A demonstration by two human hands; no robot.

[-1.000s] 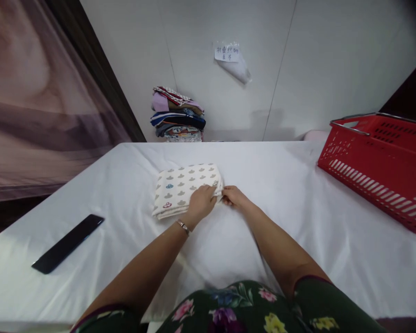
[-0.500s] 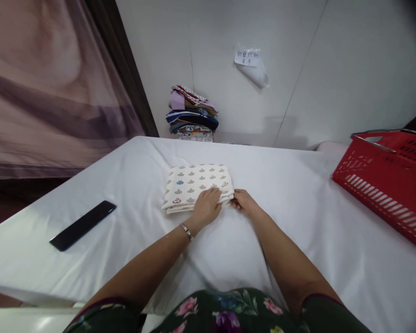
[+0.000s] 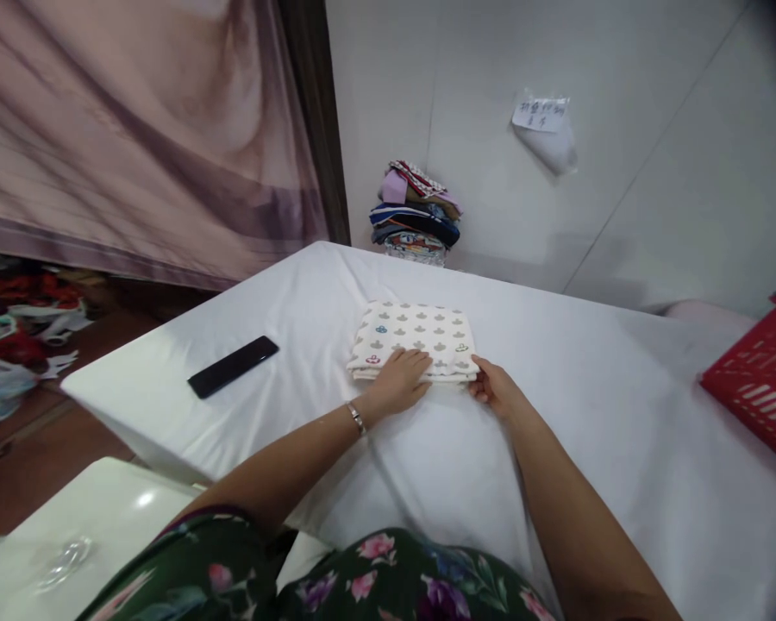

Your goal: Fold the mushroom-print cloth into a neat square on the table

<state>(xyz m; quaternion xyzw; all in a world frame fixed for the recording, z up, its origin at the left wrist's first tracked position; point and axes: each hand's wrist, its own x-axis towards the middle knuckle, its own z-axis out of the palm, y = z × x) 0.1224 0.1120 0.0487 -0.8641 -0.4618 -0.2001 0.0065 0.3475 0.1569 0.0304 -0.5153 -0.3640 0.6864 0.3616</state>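
Observation:
A folded white cloth (image 3: 420, 332) printed with small grey shapes, plus a few coloured ones, lies flat on the white-covered table (image 3: 595, 379). My left hand (image 3: 401, 379) rests flat on the cloth's near edge, fingers stretched out over the top layer. At the near right corner, my right hand (image 3: 495, 385) pinches the cloth's edge between thumb and fingers. The folded layers show along the near side. What the cloth is when unfolded cannot be made out.
A black phone (image 3: 233, 366) lies on the table to the left. Folded clothes (image 3: 417, 211) are stacked beyond the far edge by the wall. A red basket (image 3: 760, 379) stands at the right. A pale stool (image 3: 97, 509) is at the lower left, near a pink curtain (image 3: 168, 129).
My view has turned to the left, so everything appears further right. My right hand still grips the corner, and my left hand has slid slightly left along the cloth's near edge.

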